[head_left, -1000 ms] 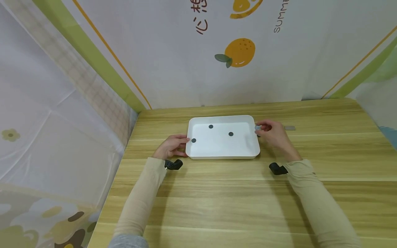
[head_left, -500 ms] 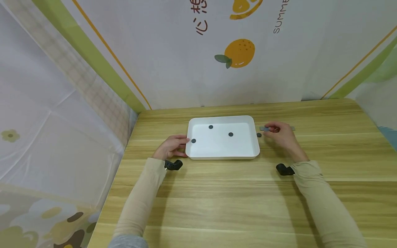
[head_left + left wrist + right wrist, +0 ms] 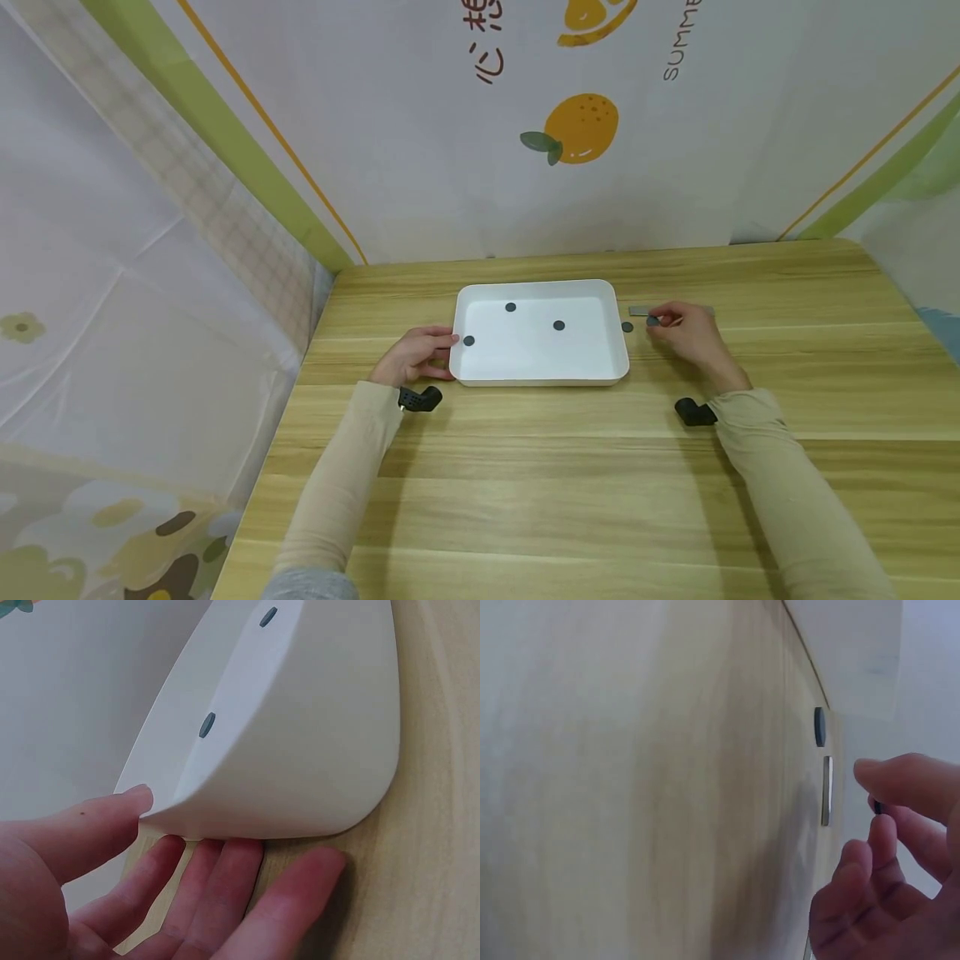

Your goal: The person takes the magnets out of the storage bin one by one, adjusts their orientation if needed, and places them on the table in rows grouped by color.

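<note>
A white rectangular tray sits on the table with three dark round discs inside, among them a middle disc. My left hand holds the tray's left side; in the left wrist view one finger lies over the rim while others touch the outer wall. Just right of the tray my right hand pinches a small dark disc, mostly hidden by the fingers in the right wrist view. Another disc lies on the table against the tray's right side.
A flat grey rectangular piece lies beyond my right fingers. A second grey piece is mostly covered by that hand. The wooden table ends at a printed cloth backdrop behind the tray.
My right hand has drawn rightward and slightly down from the tray's right rim with the disc, uncovering the disc and a grey piece on the table. My left hand and the tray stay still.
</note>
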The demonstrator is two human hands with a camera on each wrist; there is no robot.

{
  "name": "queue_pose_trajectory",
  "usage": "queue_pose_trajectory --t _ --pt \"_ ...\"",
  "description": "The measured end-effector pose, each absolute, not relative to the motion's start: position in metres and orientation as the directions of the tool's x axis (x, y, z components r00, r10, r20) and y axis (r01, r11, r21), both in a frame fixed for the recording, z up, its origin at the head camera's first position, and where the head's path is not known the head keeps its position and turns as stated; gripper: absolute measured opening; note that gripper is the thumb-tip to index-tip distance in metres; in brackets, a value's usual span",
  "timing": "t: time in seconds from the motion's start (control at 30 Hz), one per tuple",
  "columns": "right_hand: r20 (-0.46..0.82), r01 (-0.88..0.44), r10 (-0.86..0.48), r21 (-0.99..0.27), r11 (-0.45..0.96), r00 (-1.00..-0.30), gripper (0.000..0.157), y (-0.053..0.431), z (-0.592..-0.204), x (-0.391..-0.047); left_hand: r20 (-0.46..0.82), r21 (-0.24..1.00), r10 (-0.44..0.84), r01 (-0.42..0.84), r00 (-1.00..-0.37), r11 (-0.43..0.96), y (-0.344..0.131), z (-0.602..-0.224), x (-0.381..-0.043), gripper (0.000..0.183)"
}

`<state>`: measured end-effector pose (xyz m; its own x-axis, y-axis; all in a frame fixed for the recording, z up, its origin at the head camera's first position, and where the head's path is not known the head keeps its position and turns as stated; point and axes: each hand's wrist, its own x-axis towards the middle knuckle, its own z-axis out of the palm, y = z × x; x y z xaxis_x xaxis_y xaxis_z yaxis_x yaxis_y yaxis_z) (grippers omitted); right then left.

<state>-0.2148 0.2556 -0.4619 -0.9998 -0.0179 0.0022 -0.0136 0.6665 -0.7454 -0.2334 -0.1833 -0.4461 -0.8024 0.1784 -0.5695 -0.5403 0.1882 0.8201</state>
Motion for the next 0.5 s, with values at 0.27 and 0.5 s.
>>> queue_pose_trajectory --t 0.27,0.5 --pt "-0.036 -0.010 -0.051 -0.710 0.704 -0.998 0.032 0.2536 -0.4647 -0.2159 -0.574 0.817 0.173 -0.548 -0.800 0.179 -0.1834 -0.4481 -0.2339 0.048" --pt "-0.064 -0.008 -0.068 -0.669 0.743 -0.996 0.033 0.2515 -0.4635 -0.2184 -0.570 0.820 0.182 -0.543 -0.801 0.181 -0.1837 -0.4462 -0.2332 0.051"
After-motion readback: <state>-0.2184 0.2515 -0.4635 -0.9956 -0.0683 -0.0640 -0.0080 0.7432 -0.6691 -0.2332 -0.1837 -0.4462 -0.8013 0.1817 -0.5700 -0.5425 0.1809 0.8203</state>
